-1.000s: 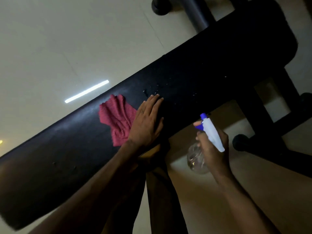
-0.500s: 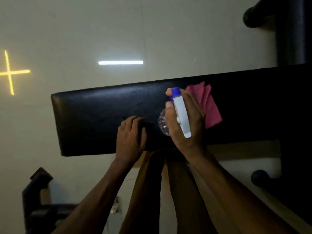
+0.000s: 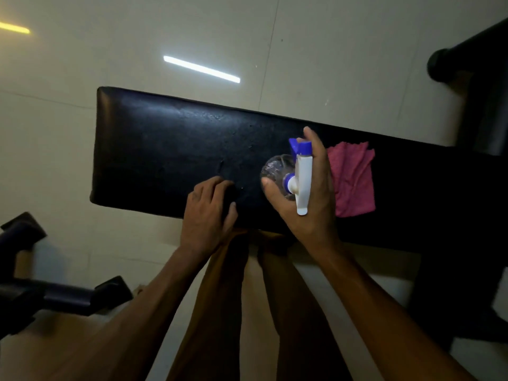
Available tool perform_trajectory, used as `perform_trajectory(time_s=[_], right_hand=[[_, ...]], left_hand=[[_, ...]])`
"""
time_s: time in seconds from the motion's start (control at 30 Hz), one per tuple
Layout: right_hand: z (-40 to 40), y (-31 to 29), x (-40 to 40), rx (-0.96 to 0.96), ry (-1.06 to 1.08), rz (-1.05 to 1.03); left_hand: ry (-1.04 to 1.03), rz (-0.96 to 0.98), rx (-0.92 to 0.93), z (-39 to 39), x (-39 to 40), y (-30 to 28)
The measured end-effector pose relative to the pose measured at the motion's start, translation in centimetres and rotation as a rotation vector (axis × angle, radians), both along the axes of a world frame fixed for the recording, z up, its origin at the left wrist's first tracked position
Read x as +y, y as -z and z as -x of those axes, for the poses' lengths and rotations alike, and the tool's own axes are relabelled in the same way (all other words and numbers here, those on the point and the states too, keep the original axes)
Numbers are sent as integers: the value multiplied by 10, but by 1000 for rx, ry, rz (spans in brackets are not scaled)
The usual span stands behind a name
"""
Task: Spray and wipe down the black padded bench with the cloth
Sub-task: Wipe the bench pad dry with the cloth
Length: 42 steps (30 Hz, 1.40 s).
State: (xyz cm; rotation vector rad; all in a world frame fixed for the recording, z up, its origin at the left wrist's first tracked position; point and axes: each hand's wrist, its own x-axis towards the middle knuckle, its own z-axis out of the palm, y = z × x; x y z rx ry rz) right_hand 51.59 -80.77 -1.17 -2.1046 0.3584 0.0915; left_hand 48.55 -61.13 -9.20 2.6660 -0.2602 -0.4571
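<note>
The black padded bench (image 3: 165, 149) runs across the middle of the view, its left end in sight, with small droplets on its top. My right hand (image 3: 308, 199) grips a clear spray bottle (image 3: 275, 169) with a white and blue trigger head, held over the pad with the nozzle pointing away from me. A pink-red cloth (image 3: 353, 180) lies crumpled on the pad just right of that hand, with no hand on it. My left hand (image 3: 209, 213) rests on the pad's near edge, fingers curled, holding nothing.
Pale tiled floor (image 3: 330, 64) lies beyond the bench, with a bright white strip of reflected light on it. Black frame parts and a rounded foot (image 3: 439, 64) stand at the upper right. Another dark equipment base (image 3: 55, 295) sits at the lower left. My legs are below the bench.
The view swung toward the bench's left end. My left hand came off the cloth and moved left along the pad. My right hand brought the spray bottle up over the pad.
</note>
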Motion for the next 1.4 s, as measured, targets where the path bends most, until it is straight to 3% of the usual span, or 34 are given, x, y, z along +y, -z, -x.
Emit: perform_trajectory(time_s=[0.1,0.27,0.33,0.4,0.57,0.73,0.8,0.87,0.97,1.03,1.13,1.23,1.4], right_hand=[[21,2,-32,72,-88,88],[47,29,-116,313,238,372],[49,48,-138,406,187,415],[48,64,-147,380,56,458],[53,72,-166,138,-162,331],[71,73,-247,128,151,364],[76,70,-283,210,213,524],[76,65,-296,194,115,690],[71,81,-280,114,-297,712],[62,106,-271,126,-437,755],[29,128,-254,155,-267,858],[-1,125,-227,227,-125,816],[26,123,-286,35,-540,780]], left_hand=[[75,43,24,28,-17,-21],[236,188,84,85,-81,-50],[219,224,85,93,-114,-47],[161,224,63,91,-146,-38],[19,162,-69,60,-211,-14],[-42,118,-181,22,-255,11],[-38,101,-196,5,-265,25],[-41,54,-216,-2,-270,36],[-43,-12,-262,1,-271,46],[-44,-20,-278,3,-271,51],[-51,-29,-307,2,-270,55],[-54,-33,-333,3,-273,55],[-61,-14,-298,1,-273,51]])
